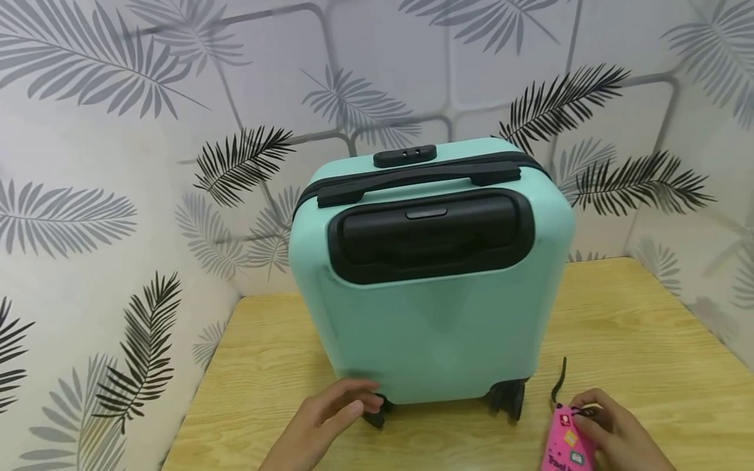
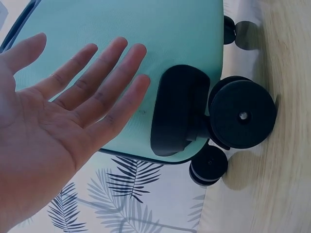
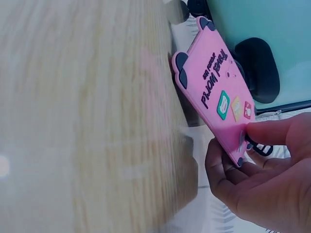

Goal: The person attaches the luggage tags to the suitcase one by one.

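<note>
A mint-green suitcase (image 1: 442,333) stands upright on its wheels, with a black carry handle (image 1: 418,180) and a recessed black pull handle on the side towards me. My left hand (image 1: 324,425) is beside its lower left corner, near a black wheel (image 2: 243,115). In the left wrist view that hand's fingers are straight and spread, with nothing in them. My right hand (image 1: 618,435) pinches a pink luggage tag (image 3: 214,87) at its strap end, between thumb and fingers. The tag bears raised lettering and small coloured pictures; its black strap (image 1: 559,383) sticks up from the end.
The suitcase and hands are over a light wooden table (image 1: 636,327). Behind it rises a wall (image 1: 377,65) papered with grey and black leaf patterns. A black combination lock (image 1: 405,156) sits on top of the suitcase.
</note>
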The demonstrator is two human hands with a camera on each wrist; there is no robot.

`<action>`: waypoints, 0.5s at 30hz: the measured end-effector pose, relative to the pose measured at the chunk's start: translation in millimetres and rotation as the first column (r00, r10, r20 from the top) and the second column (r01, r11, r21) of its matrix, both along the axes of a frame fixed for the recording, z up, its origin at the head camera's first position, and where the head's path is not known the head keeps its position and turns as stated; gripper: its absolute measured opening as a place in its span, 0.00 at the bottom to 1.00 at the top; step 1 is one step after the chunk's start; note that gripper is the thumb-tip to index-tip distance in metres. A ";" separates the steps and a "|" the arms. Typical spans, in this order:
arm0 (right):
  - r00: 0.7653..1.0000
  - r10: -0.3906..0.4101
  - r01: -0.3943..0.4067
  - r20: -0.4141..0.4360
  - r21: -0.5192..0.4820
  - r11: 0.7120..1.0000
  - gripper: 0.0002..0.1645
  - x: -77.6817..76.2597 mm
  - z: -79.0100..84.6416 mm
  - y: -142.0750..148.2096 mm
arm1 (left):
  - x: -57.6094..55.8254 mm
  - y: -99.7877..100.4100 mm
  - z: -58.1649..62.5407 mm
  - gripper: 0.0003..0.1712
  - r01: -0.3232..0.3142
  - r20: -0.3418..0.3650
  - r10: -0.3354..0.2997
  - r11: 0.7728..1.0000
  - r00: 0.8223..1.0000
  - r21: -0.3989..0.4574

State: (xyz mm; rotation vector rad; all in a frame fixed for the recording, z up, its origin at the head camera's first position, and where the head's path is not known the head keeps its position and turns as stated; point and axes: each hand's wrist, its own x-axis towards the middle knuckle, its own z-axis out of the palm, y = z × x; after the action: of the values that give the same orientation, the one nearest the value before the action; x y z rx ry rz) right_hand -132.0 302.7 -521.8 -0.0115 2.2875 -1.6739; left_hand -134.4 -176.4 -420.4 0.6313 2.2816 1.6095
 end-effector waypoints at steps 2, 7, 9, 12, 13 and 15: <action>0.999 -0.019 0.020 0.031 -0.041 0.999 0.15 1.2 0.6 0.3 | -0.7 1.5 0.6 0.20 0.006 -0.004 -0.006 1.000 1.000 0.001; 0.993 -0.097 0.097 0.061 -0.002 0.995 0.19 3.1 4.9 -3.2 | -2.2 4.4 2.5 0.20 0.022 -0.003 -0.022 1.000 1.000 0.009; 0.989 -0.130 0.129 0.063 0.030 0.991 0.21 3.3 7.6 -6.6 | -2.2 5.1 3.5 0.20 0.024 0.005 -0.024 1.000 1.000 0.010; 0.989 -0.145 0.142 0.032 0.070 0.987 0.23 3.1 11.0 -11.9 | -2.2 6.3 5.7 0.20 0.020 0.019 -0.020 1.000 1.000 0.006; 0.989 -0.143 0.141 0.022 0.063 0.988 0.24 3.3 11.7 -13.5 | -2.4 6.7 6.3 0.21 0.019 0.024 -0.019 1.000 1.000 0.005; 0.990 -0.140 0.140 0.007 0.045 0.989 0.25 3.7 12.5 -16.2 | -2.8 7.7 7.4 0.21 0.020 0.032 -0.020 1.000 0.999 0.002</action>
State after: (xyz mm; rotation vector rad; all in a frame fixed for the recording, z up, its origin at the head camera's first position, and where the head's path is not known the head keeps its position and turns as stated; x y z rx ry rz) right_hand -128.4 286.5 -509.3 0.1709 2.3666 -1.6839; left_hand -137.2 -168.8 -413.0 0.6218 2.2448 1.6007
